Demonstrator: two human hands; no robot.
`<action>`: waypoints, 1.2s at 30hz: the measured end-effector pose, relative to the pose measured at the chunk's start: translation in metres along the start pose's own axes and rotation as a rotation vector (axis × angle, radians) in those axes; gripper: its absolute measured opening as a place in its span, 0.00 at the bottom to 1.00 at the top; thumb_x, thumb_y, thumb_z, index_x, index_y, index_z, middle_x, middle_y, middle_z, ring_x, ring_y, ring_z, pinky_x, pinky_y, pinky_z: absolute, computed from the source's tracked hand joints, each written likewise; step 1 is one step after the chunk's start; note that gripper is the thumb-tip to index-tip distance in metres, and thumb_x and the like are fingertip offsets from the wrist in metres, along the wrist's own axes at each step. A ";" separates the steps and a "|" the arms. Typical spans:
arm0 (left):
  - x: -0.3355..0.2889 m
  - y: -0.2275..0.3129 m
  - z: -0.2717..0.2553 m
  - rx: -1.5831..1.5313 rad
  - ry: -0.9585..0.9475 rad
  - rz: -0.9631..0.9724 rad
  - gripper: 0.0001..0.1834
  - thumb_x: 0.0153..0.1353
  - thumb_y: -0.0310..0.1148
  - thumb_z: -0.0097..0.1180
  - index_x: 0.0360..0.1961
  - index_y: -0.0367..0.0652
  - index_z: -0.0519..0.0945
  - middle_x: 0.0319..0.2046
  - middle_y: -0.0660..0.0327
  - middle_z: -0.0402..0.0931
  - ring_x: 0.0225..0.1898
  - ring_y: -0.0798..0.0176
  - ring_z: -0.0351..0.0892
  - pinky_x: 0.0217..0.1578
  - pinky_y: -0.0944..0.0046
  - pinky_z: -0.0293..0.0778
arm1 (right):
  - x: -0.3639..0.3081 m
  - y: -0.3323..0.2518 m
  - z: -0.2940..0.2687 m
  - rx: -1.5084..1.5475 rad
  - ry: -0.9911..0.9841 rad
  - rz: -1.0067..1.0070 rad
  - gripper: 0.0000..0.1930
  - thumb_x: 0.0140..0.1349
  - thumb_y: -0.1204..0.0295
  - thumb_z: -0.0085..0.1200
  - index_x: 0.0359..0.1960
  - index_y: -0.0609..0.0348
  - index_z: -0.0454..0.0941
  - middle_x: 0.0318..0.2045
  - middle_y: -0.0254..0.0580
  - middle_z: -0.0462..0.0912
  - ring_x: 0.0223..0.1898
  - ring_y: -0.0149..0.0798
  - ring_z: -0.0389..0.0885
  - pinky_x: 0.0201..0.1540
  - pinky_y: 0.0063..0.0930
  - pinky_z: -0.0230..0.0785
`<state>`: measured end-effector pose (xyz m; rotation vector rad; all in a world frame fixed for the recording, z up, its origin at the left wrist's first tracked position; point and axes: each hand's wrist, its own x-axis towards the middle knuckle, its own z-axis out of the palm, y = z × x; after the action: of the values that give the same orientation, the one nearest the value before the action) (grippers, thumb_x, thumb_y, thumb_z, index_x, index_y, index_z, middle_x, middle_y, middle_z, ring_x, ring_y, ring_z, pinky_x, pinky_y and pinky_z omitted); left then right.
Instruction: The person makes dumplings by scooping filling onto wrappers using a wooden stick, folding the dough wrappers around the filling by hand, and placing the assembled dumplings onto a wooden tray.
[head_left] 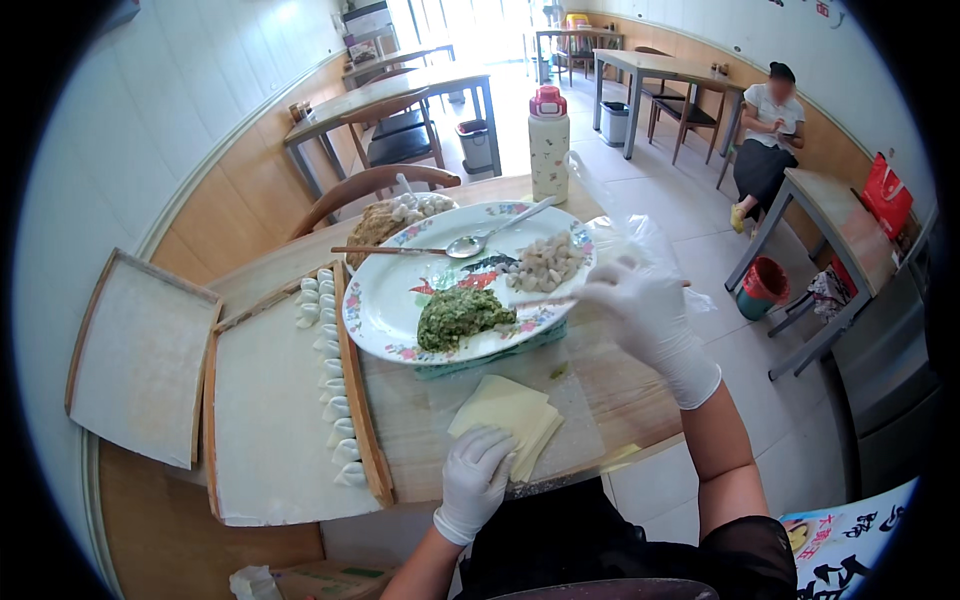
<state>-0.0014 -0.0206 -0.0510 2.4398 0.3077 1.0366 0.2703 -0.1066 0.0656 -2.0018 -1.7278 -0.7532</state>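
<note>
My left hand (475, 483), in a white glove, has its fingers pressed together on the near left corner of a stack of square pale-yellow wonton wrappers (515, 415). My right hand (645, 315), gloved too and slightly blurred, is closed on a thin stick (550, 301) over the right rim of a large flowered oval plate (375, 310). The stick's tip reaches the mound of chopped green filling (455, 318). Peeled shrimp (548, 263) lie heaped behind it on the plate. A metal spoon (470, 244) and a brown stick (385, 250) rest at the plate's far side.
At left, folded wontons (338, 410) line the right side of a wood-framed tray (265, 420); another tray (145, 350) leans beyond. A bottle (549, 150) stands behind the plate, near a clear plastic bag (640, 240). A seated person (770, 130) is far right.
</note>
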 end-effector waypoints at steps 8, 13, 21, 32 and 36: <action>0.002 -0.002 0.000 -0.016 -0.008 0.006 0.12 0.53 0.24 0.66 0.40 0.42 0.83 0.41 0.55 0.81 0.46 0.48 0.80 0.53 0.49 0.76 | 0.051 0.005 0.009 -0.246 -0.069 -0.008 0.05 0.49 0.75 0.60 0.28 0.50 0.84 0.31 0.33 0.82 0.35 0.38 0.84 0.33 0.32 0.78; -0.001 -0.002 -0.001 -0.026 -0.016 -0.005 0.12 0.53 0.24 0.66 0.40 0.42 0.83 0.42 0.55 0.81 0.46 0.48 0.80 0.53 0.49 0.75 | 0.068 0.001 0.018 -0.278 -0.103 -0.053 0.04 0.49 0.76 0.58 0.25 0.50 0.82 0.29 0.32 0.80 0.34 0.39 0.83 0.32 0.34 0.77; -0.002 -0.003 0.001 -0.043 -0.022 -0.016 0.11 0.53 0.24 0.66 0.39 0.41 0.83 0.42 0.55 0.81 0.46 0.48 0.80 0.52 0.49 0.76 | 0.066 0.009 0.018 -0.174 -0.234 -0.042 0.03 0.50 0.71 0.61 0.26 0.50 0.86 0.30 0.36 0.84 0.37 0.39 0.85 0.35 0.33 0.78; 0.000 -0.003 -0.001 -0.049 -0.018 -0.017 0.11 0.52 0.24 0.66 0.39 0.41 0.83 0.41 0.55 0.81 0.46 0.48 0.80 0.52 0.49 0.76 | 0.027 -0.005 -0.001 -0.100 -0.205 -0.017 0.05 0.52 0.73 0.58 0.28 0.47 0.85 0.30 0.35 0.83 0.35 0.41 0.85 0.35 0.36 0.78; -0.001 -0.002 -0.001 -0.052 -0.022 -0.022 0.12 0.52 0.23 0.65 0.40 0.42 0.83 0.42 0.55 0.81 0.46 0.48 0.80 0.53 0.49 0.75 | 0.012 -0.002 -0.006 0.007 -0.064 0.065 0.05 0.53 0.73 0.57 0.29 0.46 0.85 0.30 0.36 0.83 0.34 0.42 0.84 0.35 0.37 0.77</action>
<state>-0.0033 -0.0187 -0.0520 2.3943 0.2958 0.9958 0.2687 -0.1010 0.0775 -2.0879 -1.6891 -0.6677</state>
